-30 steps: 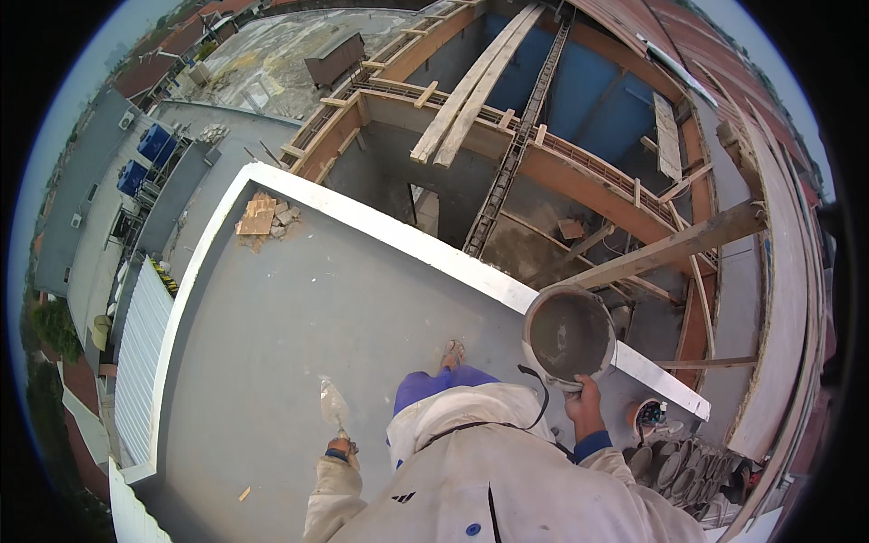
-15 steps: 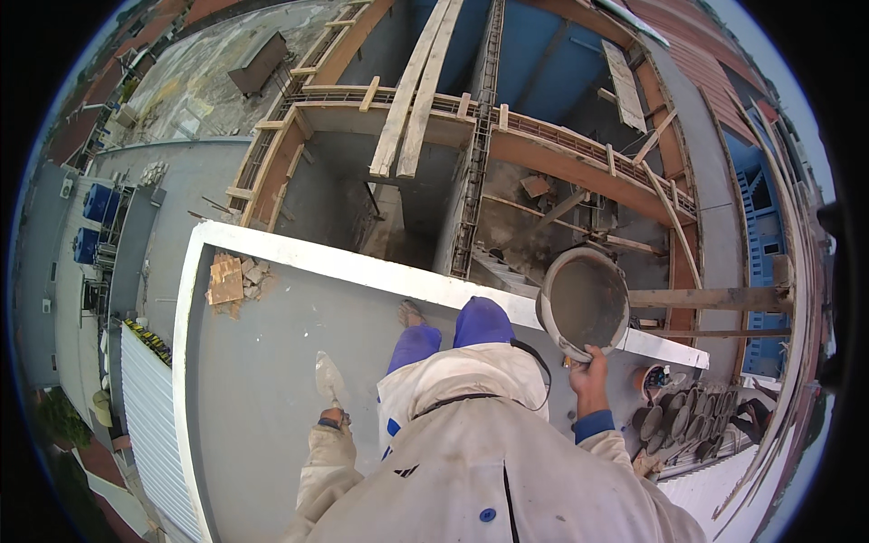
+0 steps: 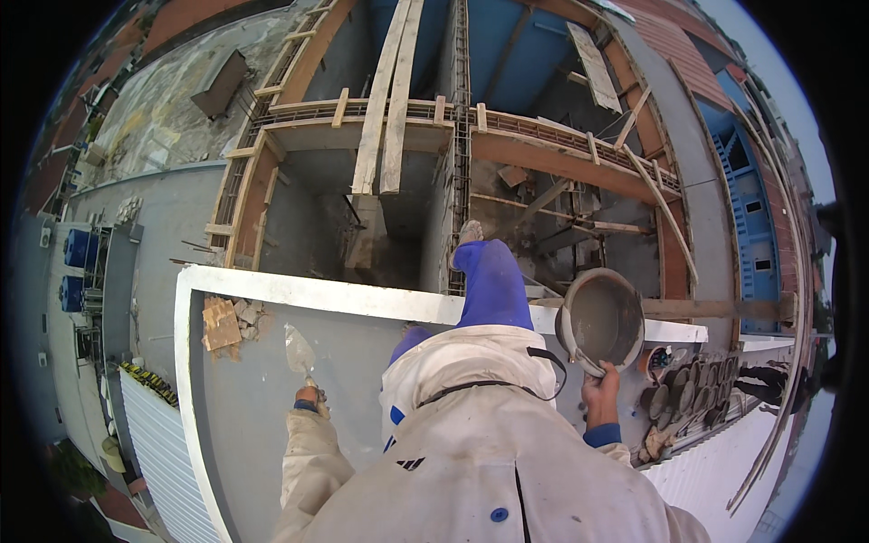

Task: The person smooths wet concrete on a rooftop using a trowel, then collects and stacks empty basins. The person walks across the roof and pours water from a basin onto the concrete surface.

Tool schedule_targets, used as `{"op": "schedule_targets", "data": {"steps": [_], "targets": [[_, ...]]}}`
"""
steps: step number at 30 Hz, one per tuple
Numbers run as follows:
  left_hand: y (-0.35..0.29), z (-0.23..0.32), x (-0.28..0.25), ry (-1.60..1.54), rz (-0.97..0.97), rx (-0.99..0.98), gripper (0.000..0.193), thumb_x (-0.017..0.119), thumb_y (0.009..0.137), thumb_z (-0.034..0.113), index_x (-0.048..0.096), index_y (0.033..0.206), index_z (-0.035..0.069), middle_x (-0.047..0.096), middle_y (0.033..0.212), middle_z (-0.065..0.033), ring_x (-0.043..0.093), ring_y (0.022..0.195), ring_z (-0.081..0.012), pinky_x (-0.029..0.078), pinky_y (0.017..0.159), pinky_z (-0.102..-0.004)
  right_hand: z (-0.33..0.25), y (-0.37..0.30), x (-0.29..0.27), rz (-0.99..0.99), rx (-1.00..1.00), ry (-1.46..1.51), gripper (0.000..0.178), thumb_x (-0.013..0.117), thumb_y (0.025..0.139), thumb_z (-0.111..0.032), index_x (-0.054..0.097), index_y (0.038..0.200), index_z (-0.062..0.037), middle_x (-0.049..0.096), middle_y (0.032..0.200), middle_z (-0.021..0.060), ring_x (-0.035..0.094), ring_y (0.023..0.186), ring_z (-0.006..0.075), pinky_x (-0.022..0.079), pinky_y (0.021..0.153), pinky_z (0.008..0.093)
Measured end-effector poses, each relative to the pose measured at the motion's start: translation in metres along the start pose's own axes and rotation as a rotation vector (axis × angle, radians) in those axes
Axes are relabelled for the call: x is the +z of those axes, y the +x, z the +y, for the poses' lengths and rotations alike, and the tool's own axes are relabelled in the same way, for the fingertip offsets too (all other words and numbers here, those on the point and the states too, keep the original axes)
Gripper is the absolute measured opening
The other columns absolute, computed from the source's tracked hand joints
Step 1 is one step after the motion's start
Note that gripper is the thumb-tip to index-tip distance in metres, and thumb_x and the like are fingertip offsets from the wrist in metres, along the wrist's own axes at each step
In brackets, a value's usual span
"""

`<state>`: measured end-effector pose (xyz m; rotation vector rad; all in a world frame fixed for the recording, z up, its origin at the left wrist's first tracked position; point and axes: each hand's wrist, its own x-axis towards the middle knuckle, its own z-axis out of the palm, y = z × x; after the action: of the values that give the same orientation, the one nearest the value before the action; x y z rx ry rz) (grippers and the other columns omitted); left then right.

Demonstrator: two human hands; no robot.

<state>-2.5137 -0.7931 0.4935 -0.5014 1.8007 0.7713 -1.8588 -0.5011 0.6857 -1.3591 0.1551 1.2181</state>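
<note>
My left hand [image 3: 310,398] is closed round the handle of a pointed trowel [image 3: 299,350], its pale, smeared blade aimed away from me over the grey roof slab. Off to the right, my right hand [image 3: 600,392] grips the near rim of a round grey bucket [image 3: 563,335]. The bucket is tipped so that its mouth faces up toward me. A grey coating shows inside; how much it holds I cannot tell. My blue-trousered leg [image 3: 493,281] reaches over the white parapet [image 3: 362,292], with the foot at a narrow wall top with steel bars [image 3: 459,154].
Deep open rooms lie beyond the parapet, crossed by timber-formed beams [image 3: 570,149] with reinforcing bars. Two long planks [image 3: 384,109] span the left opening. Broken tile pieces [image 3: 221,324] sit in the slab's left corner. Several buckets [image 3: 688,391] and another person [image 3: 769,385] are at right.
My leg has swung forward over the parapet to the wall top. The bucket has shifted slightly right and down, and the trowel hand slightly left and up, both still held.
</note>
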Motion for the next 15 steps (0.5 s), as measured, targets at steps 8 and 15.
{"op": "schedule_targets", "data": {"steps": [8, 15], "targets": [[0.032, -0.066, 0.043, 0.110, 0.013, -0.209, 0.024, 0.051, 0.093, 0.013, 0.059, 0.109, -0.003, 0.065, 0.088, -0.0168, 0.067, 0.075, -0.0315, 0.058, 0.066, -0.0577, 0.048, 0.066, -0.001, 0.065, 0.043, -0.021, 0.019, 0.056, 0.085, 0.003, 0.057, 0.104, 0.0029, 0.068, 0.106, 0.0155, 0.071, 0.097, 0.0296, 0.064, 0.086, 0.0395], [0.055, 0.014, 0.106, 0.094, -0.034, -0.261, 0.023, 0.050, 0.092, 0.013, 0.059, 0.107, -0.003, 0.065, 0.087, -0.0166, 0.066, 0.074, -0.0303, 0.058, 0.065, -0.0571, 0.066, 0.132, 0.068, 0.106, 0.065, 0.018, 0.021, 0.058, 0.084, 0.003, 0.057, 0.105, 0.0024, 0.067, 0.106, 0.0153, 0.071, 0.095, 0.0292, 0.064, 0.088, 0.0408]]}}
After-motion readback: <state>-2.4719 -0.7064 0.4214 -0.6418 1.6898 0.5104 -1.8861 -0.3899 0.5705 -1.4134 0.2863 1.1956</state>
